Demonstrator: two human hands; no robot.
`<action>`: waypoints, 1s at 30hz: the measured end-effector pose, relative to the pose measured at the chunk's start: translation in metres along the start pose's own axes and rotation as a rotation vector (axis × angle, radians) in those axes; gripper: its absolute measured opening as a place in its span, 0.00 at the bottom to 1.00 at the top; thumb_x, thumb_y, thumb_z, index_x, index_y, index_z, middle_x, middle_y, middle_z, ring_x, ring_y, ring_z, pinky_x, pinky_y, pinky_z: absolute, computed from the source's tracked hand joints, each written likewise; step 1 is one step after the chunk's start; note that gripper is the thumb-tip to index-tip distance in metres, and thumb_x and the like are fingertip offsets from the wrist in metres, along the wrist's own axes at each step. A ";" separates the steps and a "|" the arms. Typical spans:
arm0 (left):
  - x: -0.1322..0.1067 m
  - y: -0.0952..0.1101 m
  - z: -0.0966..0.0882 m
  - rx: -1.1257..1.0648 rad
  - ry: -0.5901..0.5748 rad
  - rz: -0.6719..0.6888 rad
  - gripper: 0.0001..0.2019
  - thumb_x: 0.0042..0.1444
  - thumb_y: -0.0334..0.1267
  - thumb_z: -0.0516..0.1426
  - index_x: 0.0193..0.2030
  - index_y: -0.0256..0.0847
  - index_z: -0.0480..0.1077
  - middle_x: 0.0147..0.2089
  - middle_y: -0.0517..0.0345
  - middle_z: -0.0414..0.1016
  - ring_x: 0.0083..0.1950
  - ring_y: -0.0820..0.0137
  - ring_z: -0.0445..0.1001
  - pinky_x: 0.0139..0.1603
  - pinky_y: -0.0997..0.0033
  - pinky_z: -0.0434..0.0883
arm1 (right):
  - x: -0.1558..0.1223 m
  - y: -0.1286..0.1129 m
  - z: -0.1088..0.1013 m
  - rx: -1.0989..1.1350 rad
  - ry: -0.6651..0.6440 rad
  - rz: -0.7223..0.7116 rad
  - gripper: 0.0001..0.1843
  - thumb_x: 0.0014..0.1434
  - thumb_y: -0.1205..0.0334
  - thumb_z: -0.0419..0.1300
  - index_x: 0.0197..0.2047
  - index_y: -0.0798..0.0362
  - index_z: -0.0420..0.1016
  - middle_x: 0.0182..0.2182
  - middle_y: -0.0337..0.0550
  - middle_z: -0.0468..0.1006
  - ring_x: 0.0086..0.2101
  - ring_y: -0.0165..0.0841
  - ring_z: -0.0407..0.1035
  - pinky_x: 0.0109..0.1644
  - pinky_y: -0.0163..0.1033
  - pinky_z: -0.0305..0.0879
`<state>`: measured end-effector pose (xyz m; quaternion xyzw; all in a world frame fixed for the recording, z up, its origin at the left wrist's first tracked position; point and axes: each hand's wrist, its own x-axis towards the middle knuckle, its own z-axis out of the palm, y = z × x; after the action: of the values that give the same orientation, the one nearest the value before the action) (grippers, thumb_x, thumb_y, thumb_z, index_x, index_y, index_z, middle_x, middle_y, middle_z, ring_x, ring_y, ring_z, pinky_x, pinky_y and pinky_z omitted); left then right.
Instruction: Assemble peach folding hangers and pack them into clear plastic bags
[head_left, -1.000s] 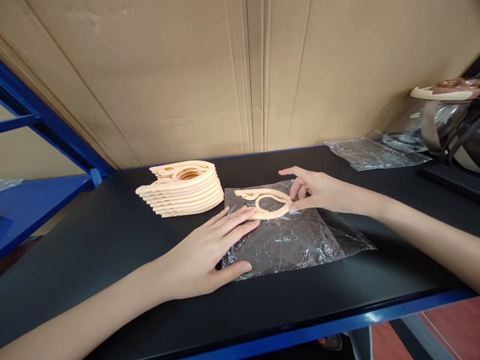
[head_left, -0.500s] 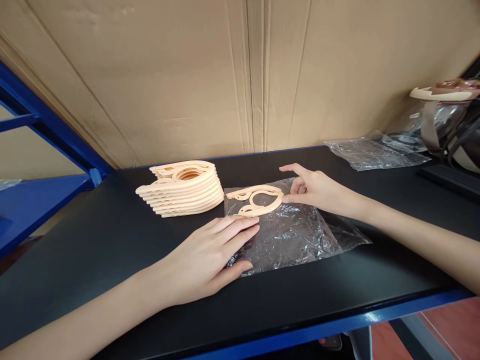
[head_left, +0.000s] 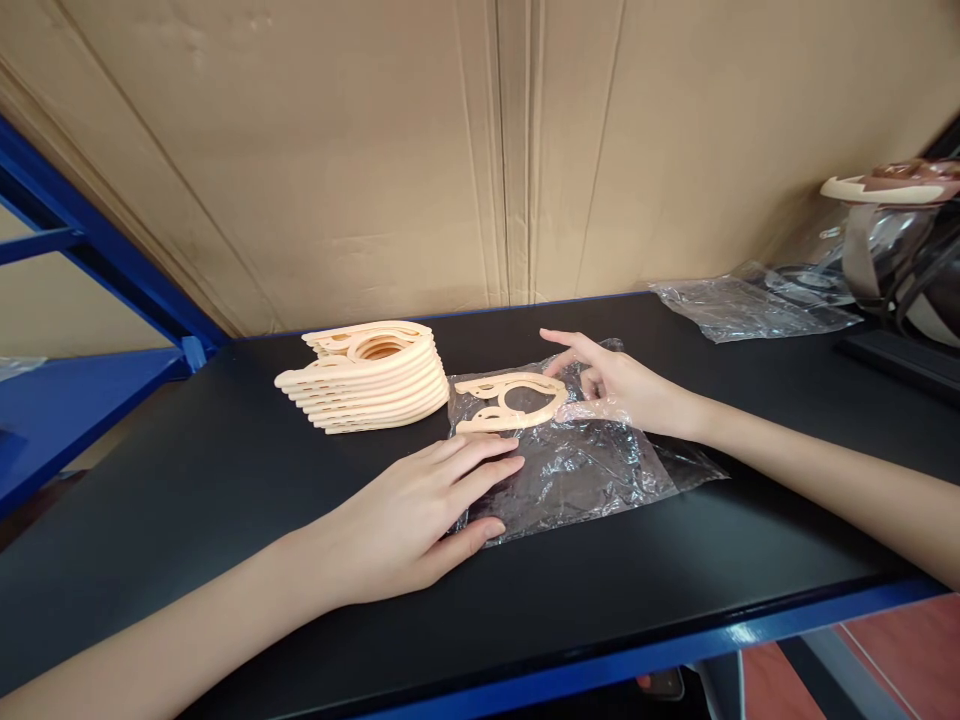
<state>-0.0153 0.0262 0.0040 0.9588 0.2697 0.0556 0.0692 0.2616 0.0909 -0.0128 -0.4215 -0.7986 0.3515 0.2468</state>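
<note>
A pale beige folding hanger [head_left: 551, 415], folded up, lies at the transparent plastic bag [head_left: 577, 485] on the black tabletop. My right hand [head_left: 626, 390] is at the hanger's rounded end, thumb on its near side and a finger on its far side. Clear film overlaps those fingertips. One finger points out above, and the others are curled. My left hand [head_left: 420, 515] lies flat, fingers stretched over the bag's left part, just below the hanger. Left of the bag stands a neat stack of the same hangers [head_left: 367, 385].
Another clear plastic bag [head_left: 750, 305] lies at the back right, near a brown-and-cream object with straps [head_left: 892, 190]. Cardboard [head_left: 375, 150] rises behind the table. A blue metal frame [head_left: 150, 270] stands at left, and a blue edge [head_left: 600, 665] runs along the front.
The film has lifted and now overlaps my right fingertips. My right hand has shifted slightly left, and the hanger's lower arm shows more fully. My left hand has hardly moved.
</note>
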 end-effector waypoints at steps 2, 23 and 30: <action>0.000 0.000 0.000 -0.010 -0.017 -0.006 0.22 0.68 0.42 0.48 0.66 0.41 0.58 0.68 0.51 0.60 0.68 0.61 0.59 0.66 0.59 0.64 | 0.001 0.001 0.000 -0.026 0.001 0.001 0.49 0.52 0.49 0.65 0.70 0.43 0.44 0.52 0.45 0.72 0.25 0.26 0.61 0.34 0.40 0.66; -0.002 -0.003 0.001 -0.041 -0.081 0.014 0.23 0.69 0.40 0.47 0.70 0.45 0.53 0.72 0.58 0.51 0.72 0.64 0.51 0.71 0.57 0.55 | -0.001 -0.001 -0.008 -0.236 -0.034 -0.084 0.44 0.60 0.50 0.57 0.72 0.47 0.36 0.54 0.48 0.73 0.28 0.30 0.68 0.36 0.42 0.67; 0.000 0.000 0.003 -0.066 -0.074 0.036 0.26 0.66 0.33 0.47 0.70 0.45 0.51 0.72 0.59 0.50 0.73 0.65 0.49 0.72 0.57 0.53 | -0.008 -0.015 -0.035 -0.812 0.172 0.094 0.28 0.62 0.65 0.47 0.65 0.52 0.61 0.37 0.47 0.79 0.36 0.43 0.73 0.39 0.47 0.66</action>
<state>-0.0148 0.0264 0.0007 0.9622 0.2476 0.0300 0.1097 0.2826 0.0905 0.0204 -0.5484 -0.8288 -0.0176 0.1099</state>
